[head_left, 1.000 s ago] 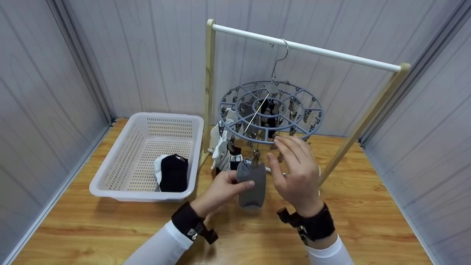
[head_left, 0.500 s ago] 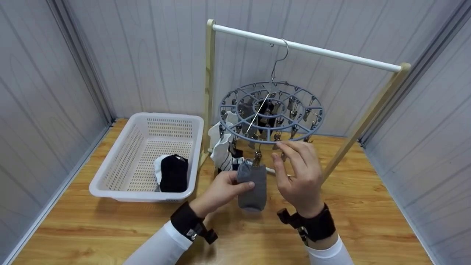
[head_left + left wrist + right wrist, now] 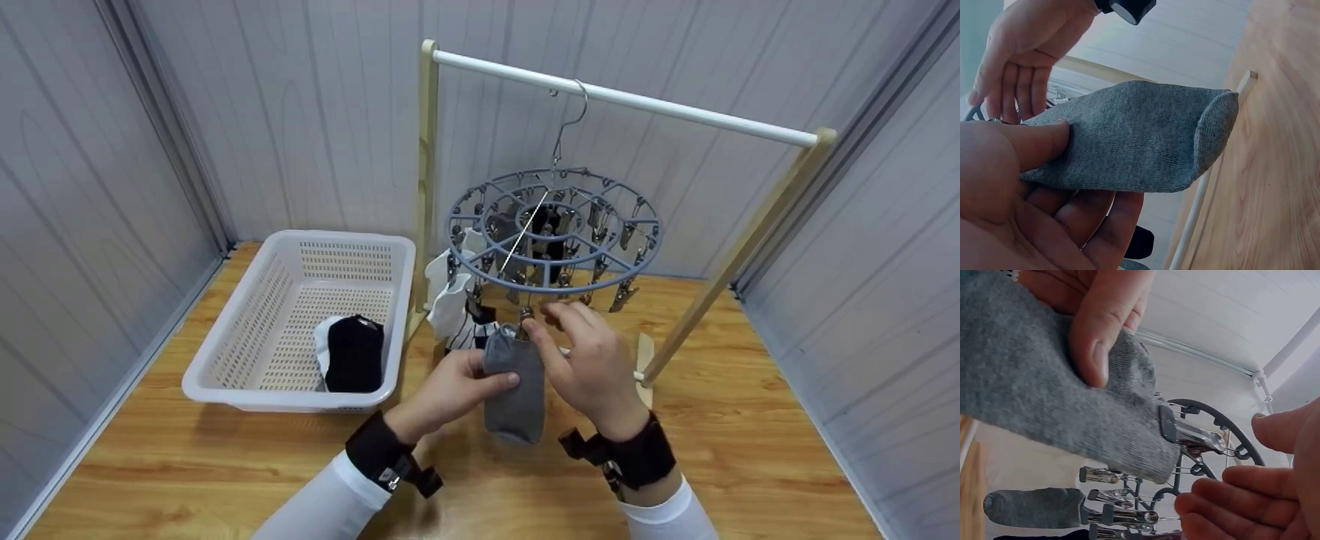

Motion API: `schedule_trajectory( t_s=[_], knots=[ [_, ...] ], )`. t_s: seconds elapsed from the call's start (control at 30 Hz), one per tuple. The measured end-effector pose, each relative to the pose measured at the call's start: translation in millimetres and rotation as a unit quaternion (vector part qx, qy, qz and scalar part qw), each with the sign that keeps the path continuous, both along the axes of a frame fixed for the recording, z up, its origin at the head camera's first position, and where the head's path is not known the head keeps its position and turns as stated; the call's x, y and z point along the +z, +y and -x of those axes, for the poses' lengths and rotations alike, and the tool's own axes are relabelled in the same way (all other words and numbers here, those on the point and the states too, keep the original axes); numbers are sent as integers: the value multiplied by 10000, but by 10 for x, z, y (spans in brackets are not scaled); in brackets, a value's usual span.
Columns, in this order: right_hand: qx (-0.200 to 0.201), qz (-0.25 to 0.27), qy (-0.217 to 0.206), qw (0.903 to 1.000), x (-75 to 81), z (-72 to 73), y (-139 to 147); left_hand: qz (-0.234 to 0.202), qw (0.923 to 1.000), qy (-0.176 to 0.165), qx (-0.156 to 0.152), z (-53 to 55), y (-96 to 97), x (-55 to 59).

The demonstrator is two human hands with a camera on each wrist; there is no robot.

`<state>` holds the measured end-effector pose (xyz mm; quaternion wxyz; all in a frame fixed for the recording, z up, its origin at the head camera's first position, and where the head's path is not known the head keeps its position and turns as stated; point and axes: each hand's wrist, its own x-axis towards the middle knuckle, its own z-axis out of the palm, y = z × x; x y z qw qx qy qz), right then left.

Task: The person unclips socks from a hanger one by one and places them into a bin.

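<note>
A grey sock (image 3: 517, 405) hangs by its cuff end from a metal clip (image 3: 1199, 436) under the near edge of the round clip hanger (image 3: 547, 289). My left hand (image 3: 450, 390) pinches the sock near the cuff, thumb in front and fingers behind, as the left wrist view also shows. Beside the clip is my right hand (image 3: 592, 367), its thumb and fingers spread apart. In the right wrist view a gap shows between that thumb and the fingers, with the clip just beyond them.
A white rack bar (image 3: 630, 97) on wooden legs carries the hanger. White socks (image 3: 450, 304) and other grey and black socks hang from it. At left, a white basket (image 3: 196, 386) contains a black sock (image 3: 356, 356) and something white. Panel walls surround the table (image 3: 750, 450).
My right hand has moved from the hanger's rim down and left to beside the clip. The hanger has shifted slightly, and the sock hangs a little lower. My left hand keeps its pinch.
</note>
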<state>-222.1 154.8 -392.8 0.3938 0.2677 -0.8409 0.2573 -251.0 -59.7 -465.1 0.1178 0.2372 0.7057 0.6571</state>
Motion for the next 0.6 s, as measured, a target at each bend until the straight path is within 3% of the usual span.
schedule_trajectory(
  t_s=[0.3, 0.6],
  knots=[
    [583, 670, -1187, 9889, -107, 136, -44, 112, 9998, 136, -50, -28, 0, 19],
    [917, 1474, -2183, 9603, -121, 149, -62, 158, 9995, 281, -72, -32, -10, 18]
  ],
)
